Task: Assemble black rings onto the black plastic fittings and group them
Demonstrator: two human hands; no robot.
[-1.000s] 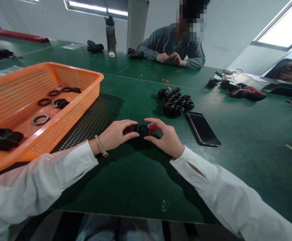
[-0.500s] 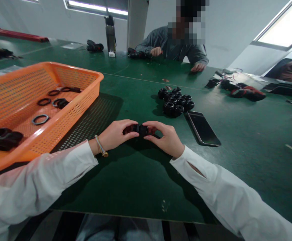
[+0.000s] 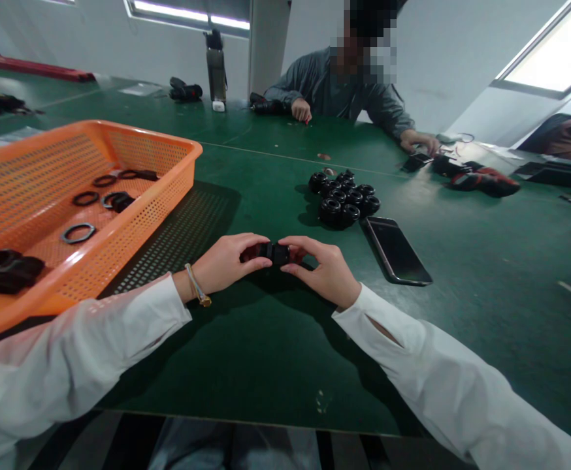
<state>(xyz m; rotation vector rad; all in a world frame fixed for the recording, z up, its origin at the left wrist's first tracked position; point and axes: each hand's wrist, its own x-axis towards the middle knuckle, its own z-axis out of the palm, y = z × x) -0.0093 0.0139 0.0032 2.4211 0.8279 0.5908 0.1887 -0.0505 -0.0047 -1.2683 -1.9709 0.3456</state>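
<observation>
Left hand [image 3: 236, 260] and right hand [image 3: 322, 269] pinch a black fitting [image 3: 276, 254] from nine and three o'clock respectively; uneven finger pressure could let it slip free.

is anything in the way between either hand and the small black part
Nothing visible: the left hand and right hand both already hold the small black part in their fingers. The cluster of black parts lies beyond the right hand, the phone to its right, neither in between.
</observation>
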